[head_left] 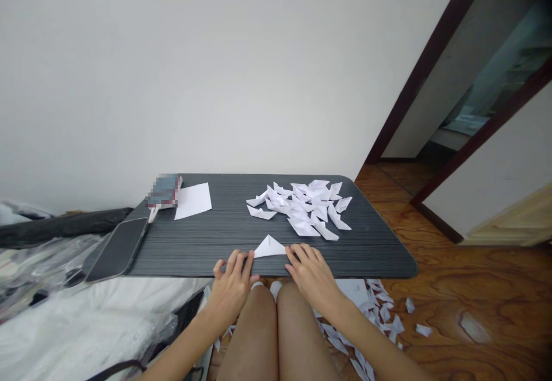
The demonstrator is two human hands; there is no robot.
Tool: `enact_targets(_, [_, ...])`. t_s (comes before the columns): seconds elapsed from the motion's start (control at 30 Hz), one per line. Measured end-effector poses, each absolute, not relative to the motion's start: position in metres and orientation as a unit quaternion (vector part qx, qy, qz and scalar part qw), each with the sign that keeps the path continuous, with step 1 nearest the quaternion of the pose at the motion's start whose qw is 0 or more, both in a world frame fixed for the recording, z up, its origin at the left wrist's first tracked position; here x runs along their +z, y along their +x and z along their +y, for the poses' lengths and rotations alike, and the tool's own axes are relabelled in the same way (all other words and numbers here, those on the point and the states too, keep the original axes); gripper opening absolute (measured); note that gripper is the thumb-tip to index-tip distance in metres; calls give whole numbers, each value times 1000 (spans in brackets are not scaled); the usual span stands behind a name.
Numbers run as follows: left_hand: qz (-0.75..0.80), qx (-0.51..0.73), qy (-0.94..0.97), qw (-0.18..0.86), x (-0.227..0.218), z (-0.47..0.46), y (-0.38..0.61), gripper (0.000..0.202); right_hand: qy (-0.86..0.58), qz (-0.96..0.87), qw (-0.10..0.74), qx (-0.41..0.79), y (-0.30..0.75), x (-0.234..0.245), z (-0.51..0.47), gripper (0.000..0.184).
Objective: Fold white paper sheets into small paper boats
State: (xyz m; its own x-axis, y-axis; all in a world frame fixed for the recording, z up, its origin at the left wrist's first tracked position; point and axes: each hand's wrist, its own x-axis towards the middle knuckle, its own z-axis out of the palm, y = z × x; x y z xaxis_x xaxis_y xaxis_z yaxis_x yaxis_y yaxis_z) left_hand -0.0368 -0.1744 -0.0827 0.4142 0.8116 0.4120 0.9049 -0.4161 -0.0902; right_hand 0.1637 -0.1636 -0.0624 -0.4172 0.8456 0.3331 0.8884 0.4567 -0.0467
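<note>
- Grip: our left hand (pixel 230 283) and right hand (pixel 313 274) touch opposite corners of the folded paper (pixel 269 247); pinched or not, we cannot tell.
- It lies on our worktop (pixel 190 249), near the paper boats (pixel 302 229).
- We're probably creasing; next calls for matched edges.
- Left, clear plastic wrapping (pixel 84 249) holds contents we cannot make out.

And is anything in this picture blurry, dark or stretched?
In the head view: the wall is softly, fairly evenly lit; the top right corner falls dark; the doorway looks hazy; the door frame leans steeply, perhaps from a wide lens; the item behind the phone is pixelated; the folded paper is fairly sharp.
</note>
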Motion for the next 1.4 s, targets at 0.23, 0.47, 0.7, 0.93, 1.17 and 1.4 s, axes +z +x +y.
enact_targets(0.23, [-491,-157,-849,116,-67,-168,-31,29,-524,-827,201,-41,169,-65,-169,34])
enact_targets(0.47, [-446,-141,-884,-8,-47,-130,-3,17,-493,-819,287,59,170,-62,-159,29])
enact_targets(0.7, [-426,-179,-886,-29,-50,-116,-9,28,-550,-643,476,240,161,-79,-135,24])
enact_targets(0.93, [-435,-292,-852,14,-67,-114,-12,27,-546,-583,444,407,127,-78,-117,34])
enact_targets(1.17, [-425,-356,-831,43,-61,-110,-6,24,-464,-576,473,479,120,-64,-100,38])
enact_targets(1.4, [-425,-334,-835,103,-50,-88,12,26,-555,-631,448,305,131,-39,-79,21])
